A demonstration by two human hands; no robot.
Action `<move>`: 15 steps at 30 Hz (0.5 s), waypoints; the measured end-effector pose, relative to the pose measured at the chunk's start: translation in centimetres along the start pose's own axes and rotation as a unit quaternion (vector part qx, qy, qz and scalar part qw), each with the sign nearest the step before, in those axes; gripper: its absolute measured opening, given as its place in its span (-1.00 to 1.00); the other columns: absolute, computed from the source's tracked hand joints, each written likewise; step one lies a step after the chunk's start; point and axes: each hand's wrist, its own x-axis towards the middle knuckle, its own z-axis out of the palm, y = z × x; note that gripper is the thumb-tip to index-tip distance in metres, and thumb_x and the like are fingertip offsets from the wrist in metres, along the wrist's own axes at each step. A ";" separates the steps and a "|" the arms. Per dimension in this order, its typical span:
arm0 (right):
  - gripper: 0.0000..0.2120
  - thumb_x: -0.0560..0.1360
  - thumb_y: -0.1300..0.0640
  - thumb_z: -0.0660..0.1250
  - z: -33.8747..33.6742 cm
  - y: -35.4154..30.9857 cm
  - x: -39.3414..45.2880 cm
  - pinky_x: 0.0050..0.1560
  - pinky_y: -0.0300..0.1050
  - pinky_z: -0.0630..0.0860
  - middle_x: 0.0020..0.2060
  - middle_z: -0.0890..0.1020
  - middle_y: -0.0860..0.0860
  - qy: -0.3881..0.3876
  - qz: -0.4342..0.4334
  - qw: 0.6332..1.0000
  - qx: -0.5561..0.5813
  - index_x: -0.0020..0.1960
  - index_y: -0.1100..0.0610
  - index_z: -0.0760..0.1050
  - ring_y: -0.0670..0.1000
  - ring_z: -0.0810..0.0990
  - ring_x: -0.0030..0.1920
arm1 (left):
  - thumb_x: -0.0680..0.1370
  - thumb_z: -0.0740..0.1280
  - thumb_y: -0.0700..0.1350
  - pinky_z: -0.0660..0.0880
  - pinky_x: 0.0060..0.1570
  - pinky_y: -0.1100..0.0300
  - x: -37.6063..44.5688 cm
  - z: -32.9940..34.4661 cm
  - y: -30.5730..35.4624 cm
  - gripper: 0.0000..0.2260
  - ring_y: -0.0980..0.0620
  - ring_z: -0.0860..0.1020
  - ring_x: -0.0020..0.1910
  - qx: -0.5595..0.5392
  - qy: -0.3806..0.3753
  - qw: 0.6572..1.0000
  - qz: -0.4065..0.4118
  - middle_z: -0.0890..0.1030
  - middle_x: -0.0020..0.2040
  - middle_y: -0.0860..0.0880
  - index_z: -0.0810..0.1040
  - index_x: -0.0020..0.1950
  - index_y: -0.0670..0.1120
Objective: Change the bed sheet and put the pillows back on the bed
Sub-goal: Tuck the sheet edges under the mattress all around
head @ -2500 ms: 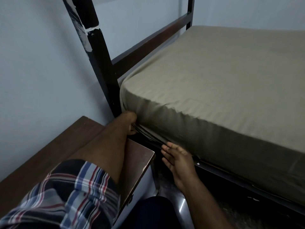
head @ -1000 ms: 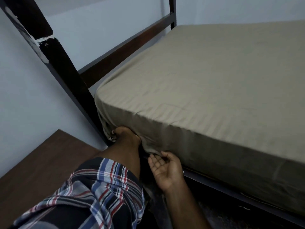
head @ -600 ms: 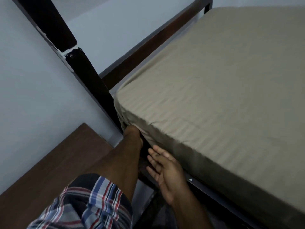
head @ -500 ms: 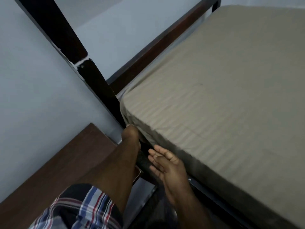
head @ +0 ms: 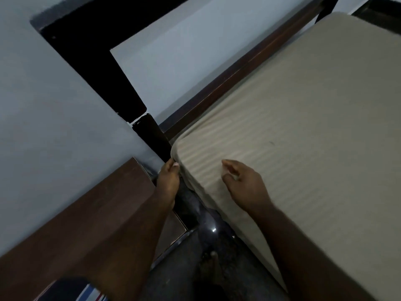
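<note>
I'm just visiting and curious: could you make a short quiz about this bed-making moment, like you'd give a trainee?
1. True or false: pillows lie on the bed sheet.
2. Which hand is at the corner of the sheet, next to the bedpost? A) left hand B) right hand
3. Fill in: the right hand is over the ____ of the mattress, fingers loosely curled.

Key: 1 false, none are in view. 2 A, the left hand pinches the corner. 3 top.
</note>
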 end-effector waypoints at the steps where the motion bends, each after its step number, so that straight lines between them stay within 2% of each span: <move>1: -0.62 0.59 0.12 0.32 -0.1 -0.3 1.7 0.33 -0.32 0.35 0.32 0.58 -0.05 -0.015 -0.025 0.999 -0.038 0.40 0.05 0.50 -0.17 0.50 0.29 | 0.69 0.10 -0.01 0.46 0.34 -0.02 0.9 0.0 -0.2 -0.68 0.04 0.55 0.24 0.002 -0.004 1.000 -0.001 0.60 0.27 0.07 0.52 0.37 0.11; 3: -0.58 0.61 0.06 0.29 0.4 -1.0 5.2 0.41 -0.22 0.29 0.40 0.51 -0.02 -0.055 -0.081 0.990 -0.097 0.46 0.04 0.44 -0.05 0.44 0.40 | 0.67 0.10 0.04 0.44 0.37 -0.08 2.7 -0.3 -1.1 -0.66 0.02 0.53 0.29 -0.004 -0.003 1.000 -0.020 0.58 0.32 0.08 0.49 0.40 0.18; 6: -0.57 0.64 0.01 0.21 1.9 -2.7 10.0 0.45 -0.11 0.29 0.44 0.46 -0.01 -0.107 -0.173 0.959 -0.196 0.50 0.04 0.38 0.00 0.41 0.44 | 0.64 0.11 0.05 0.47 0.34 -0.07 3.8 0.1 -0.7 -0.65 0.02 0.57 0.27 -0.031 0.007 0.999 -0.034 0.63 0.26 0.08 0.54 0.36 0.18; 9: -0.52 0.65 -0.05 0.04 4.5 -4.0 13.7 0.43 0.17 0.28 0.46 0.43 0.05 -0.154 -0.260 0.892 -0.337 0.51 0.07 0.34 0.09 0.36 0.47 | 0.70 0.06 -0.06 0.54 0.23 0.01 4.4 1.1 -0.8 -0.64 0.00 0.62 0.20 -0.085 0.018 0.994 -0.064 0.68 0.17 0.05 0.60 0.31 0.13; 11: -0.49 0.66 -0.11 -0.08 6.2 -4.1 15.7 0.48 0.36 0.07 0.52 0.33 0.04 -0.180 -0.244 0.856 -0.418 0.53 0.02 0.27 0.10 0.20 0.55 | 0.71 0.08 -0.03 0.57 0.18 0.03 4.7 1.6 -1.3 -0.66 0.00 0.64 0.18 -0.126 0.027 0.987 -0.091 0.69 0.17 0.04 0.59 0.32 0.15; 13: -0.46 0.66 -0.17 -0.13 7.6 -4.1 17.2 0.45 0.48 -0.12 0.56 0.26 0.04 -0.197 -0.198 0.852 -0.443 0.54 0.00 0.25 0.11 0.10 0.58 | 0.70 0.13 0.00 0.58 0.16 0.03 5.3 1.8 -2.0 -0.70 0.00 0.66 0.13 -0.162 0.052 0.979 -0.112 0.69 0.16 0.02 0.60 0.31 0.14; 15: -0.44 0.64 -0.19 -0.16 8.7 -4.3 18.8 0.41 0.54 -0.21 0.58 0.21 0.03 -0.205 -0.174 0.851 -0.450 0.56 -0.03 0.22 0.12 0.07 0.59 | 0.68 0.19 0.03 0.57 0.15 0.02 5.8 1.9 -2.5 -0.73 -0.02 0.67 0.06 -0.190 0.079 0.969 -0.137 0.70 0.12 0.00 0.63 0.27 0.08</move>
